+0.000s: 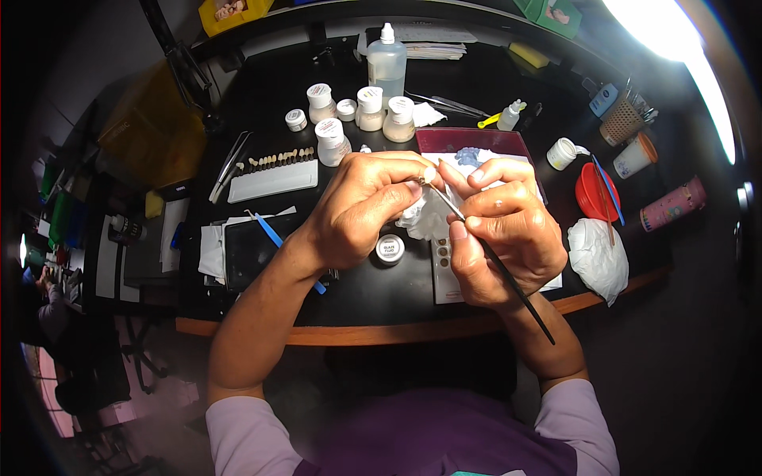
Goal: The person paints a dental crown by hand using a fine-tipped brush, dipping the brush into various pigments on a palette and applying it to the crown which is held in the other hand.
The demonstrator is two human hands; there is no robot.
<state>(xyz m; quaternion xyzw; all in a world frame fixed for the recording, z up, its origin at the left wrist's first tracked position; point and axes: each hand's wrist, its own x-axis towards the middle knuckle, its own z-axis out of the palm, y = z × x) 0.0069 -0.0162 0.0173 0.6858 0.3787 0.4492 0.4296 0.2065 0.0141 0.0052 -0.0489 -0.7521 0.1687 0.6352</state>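
Head view: two bare hands raised together over a black desk (357, 305), above its wooden front edge; both lilac sleeves enter from below
Left hand: the left hand (357, 208) is curled, thumb and fingertips pinched nearly together on a small pale piece (429, 172); how much of the piece they cover cannot be told
Right hand: the right hand (517, 226) is bent around a slim dark brush (508, 274), thumb and fingers closed on its shaft; one fingertip lies just beside the pale piece, whether touching cannot be told
Brush: slants from the lower right up to the left fingertips; its tip is at or just beside the pale piece, contact too small to tell
Below the hands: a small white-lidded jar (390, 250) on the desk; a grey palette (446, 278) with round wells, partly under the right hand; crumpled white tissue (429, 220) between the hands
Left of the desk: a row of tooth-shaped tabs (282, 158) behind a white tray (274, 183); tweezers (228, 168) beside it; a blue-handled tool (270, 231) nearer the left forearm
Behind: a clear bottle (386, 67) with a white cap, powder jars (370, 109) near it; a dark red tray (432, 141)
Right of the desk: a red bowl (587, 190); a crumpled white bag (597, 258); a pink tumbler (673, 208)
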